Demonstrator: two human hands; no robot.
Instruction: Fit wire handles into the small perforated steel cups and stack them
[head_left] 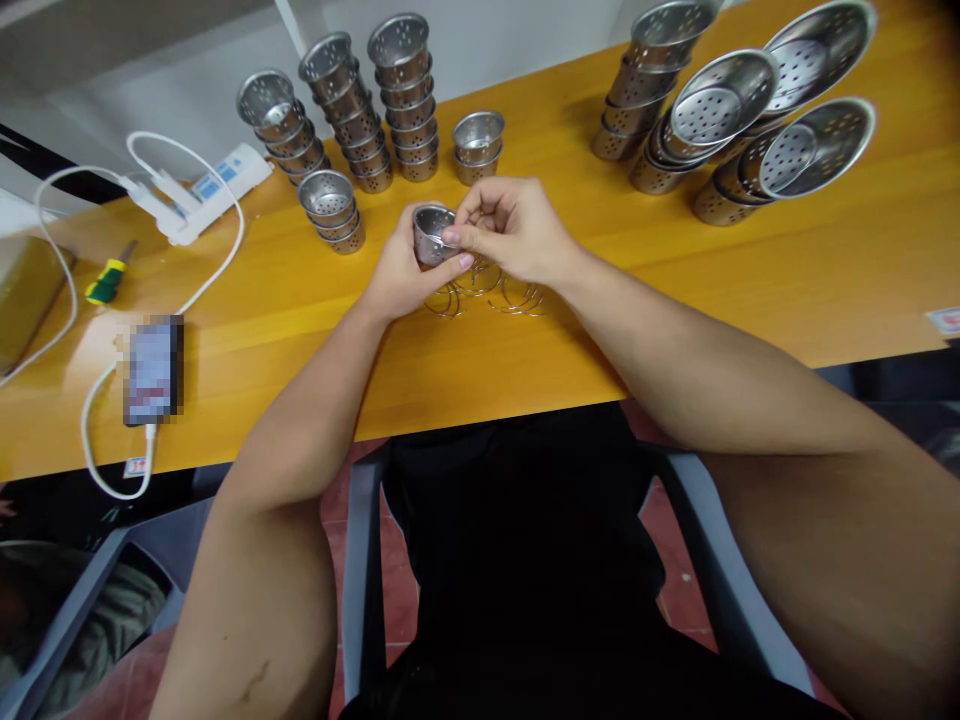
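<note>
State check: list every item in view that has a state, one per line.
left hand: gripping small perforated cup
right hand: fingertips pinched at the cup's rim
small perforated cup: held off the table, tilted
wire rings: loose on table, under the hands
small cup stacks: nested, leaning
large strainer stacks: nested, tipped on their sides
phone: flat, cable plugged in
screwdriver: lying flat

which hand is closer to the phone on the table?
Left. The left hand holds a small steel cup near table centre, on the phone side. The right hand pinches the cup's rim from the far side, further from the phone.
</note>
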